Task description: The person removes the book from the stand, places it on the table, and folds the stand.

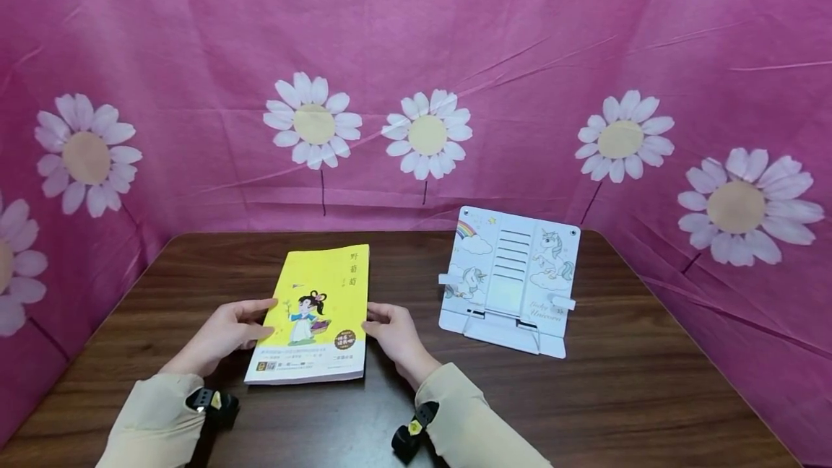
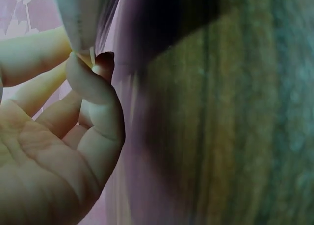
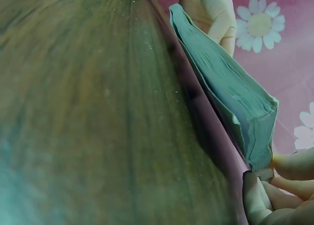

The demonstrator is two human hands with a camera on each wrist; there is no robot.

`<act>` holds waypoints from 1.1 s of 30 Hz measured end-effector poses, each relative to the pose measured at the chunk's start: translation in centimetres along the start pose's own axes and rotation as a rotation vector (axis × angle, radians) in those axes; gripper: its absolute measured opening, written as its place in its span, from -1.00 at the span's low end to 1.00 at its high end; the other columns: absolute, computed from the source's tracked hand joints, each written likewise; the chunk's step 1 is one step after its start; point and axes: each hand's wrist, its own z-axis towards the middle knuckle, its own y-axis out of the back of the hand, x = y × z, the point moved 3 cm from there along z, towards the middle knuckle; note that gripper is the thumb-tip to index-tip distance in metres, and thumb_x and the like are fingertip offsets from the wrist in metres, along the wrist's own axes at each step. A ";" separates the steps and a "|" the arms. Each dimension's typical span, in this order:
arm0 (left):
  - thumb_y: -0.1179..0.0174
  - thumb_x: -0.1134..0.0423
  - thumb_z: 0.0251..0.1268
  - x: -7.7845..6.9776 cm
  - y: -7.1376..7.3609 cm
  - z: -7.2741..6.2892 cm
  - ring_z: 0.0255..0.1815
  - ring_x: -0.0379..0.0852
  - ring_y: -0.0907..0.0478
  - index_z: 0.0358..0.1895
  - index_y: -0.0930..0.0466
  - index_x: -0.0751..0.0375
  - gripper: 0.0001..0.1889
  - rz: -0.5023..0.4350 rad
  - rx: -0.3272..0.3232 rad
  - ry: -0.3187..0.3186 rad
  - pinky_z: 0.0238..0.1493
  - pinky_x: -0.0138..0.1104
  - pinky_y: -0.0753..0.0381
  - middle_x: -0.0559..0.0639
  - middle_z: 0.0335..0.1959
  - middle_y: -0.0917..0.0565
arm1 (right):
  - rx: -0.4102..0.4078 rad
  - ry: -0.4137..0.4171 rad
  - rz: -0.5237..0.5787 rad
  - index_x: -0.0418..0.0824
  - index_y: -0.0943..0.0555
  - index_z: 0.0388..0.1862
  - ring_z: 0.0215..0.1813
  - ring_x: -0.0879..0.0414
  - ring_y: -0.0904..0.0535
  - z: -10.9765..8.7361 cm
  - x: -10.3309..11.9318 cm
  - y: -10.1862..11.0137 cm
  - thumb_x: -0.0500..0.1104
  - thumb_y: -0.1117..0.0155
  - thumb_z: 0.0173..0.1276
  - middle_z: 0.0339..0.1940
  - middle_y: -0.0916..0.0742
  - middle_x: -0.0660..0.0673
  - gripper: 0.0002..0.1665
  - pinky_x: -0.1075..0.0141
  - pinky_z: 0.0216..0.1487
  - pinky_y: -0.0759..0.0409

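A yellow paperback book, with a cartoon girl and a white band on its cover, is tilted toward the viewer above the table. My left hand pinches its left edge, thumb on the cover. On the opposite side my right hand pinches the right edge. In the left wrist view the hand's thumb and fingers close on the book's corner area. The right wrist view shows the page edges of the book, slightly raised off the wood, with fingers of the right hand at its near end.
To the right stands a white book stand with unicorn pictures, side clips and a bottom ledge. The dark wooden table ends at a pink cloth printed with daisies, which hangs behind and along both sides.
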 end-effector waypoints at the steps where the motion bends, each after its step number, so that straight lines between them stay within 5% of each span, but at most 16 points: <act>1: -0.26 0.34 0.27 0.0 0.0 0.0 -0.55 -0.16 -0.36 0.44 -0.30 0.38 -0.34 -0.001 0.001 0.003 -0.42 -0.35 -0.45 0.23 0.11 -0.59 | 0.006 0.001 0.002 -0.49 -0.54 0.21 0.20 -0.11 -0.59 0.0 -0.1 -0.1 -0.37 -0.23 0.34 0.10 -0.70 -0.36 -0.54 0.06 0.21 -0.59; 9: -0.26 0.35 0.28 0.3 0.1 0.1 -0.45 -0.12 -0.44 0.44 -0.28 0.40 -0.33 0.003 0.009 0.031 -0.34 -0.33 -0.54 0.37 0.25 -0.51 | 0.055 0.016 0.006 -0.52 -0.49 0.26 0.17 -0.09 -0.60 -0.1 -0.5 -0.5 -0.41 -0.19 0.31 0.14 -0.68 -0.38 -0.48 0.06 0.20 -0.60; 18: -0.30 0.27 0.28 0.4 0.2 0.2 -0.12 -0.11 -0.59 0.45 -0.26 0.39 -0.30 0.038 0.021 0.031 -0.14 -0.24 -0.66 0.44 0.40 -0.36 | 0.019 0.019 -0.044 -0.49 -0.54 0.22 0.06 -0.06 -0.64 0.2 -0.6 -0.5 -0.44 -0.24 0.25 0.14 -0.69 -0.36 -0.48 0.13 0.09 -0.62; 23: -0.31 0.26 0.28 0.3 0.3 0.3 -0.01 -0.03 -0.61 0.45 -0.25 0.43 -0.28 0.042 0.020 0.032 -0.04 -0.16 -0.70 0.47 0.38 -0.37 | 0.036 0.027 -0.052 -0.48 -0.54 0.22 0.24 -0.15 -0.56 0.1 -0.6 -0.1 -0.40 -0.23 0.30 0.20 -0.66 -0.37 -0.52 0.00 0.26 -0.53; 33: -0.27 0.29 0.32 -0.1 0.4 0.2 0.09 0.13 -0.53 0.43 -0.25 0.45 -0.33 0.067 -0.015 -0.001 -0.04 -0.16 -0.69 0.48 0.37 -0.36 | 0.064 0.005 0.079 -0.52 -0.47 0.28 0.27 -0.17 -0.57 -0.8 -0.7 2.3 -0.38 -0.20 0.35 0.19 -0.66 -0.39 -0.48 0.15 0.17 -0.63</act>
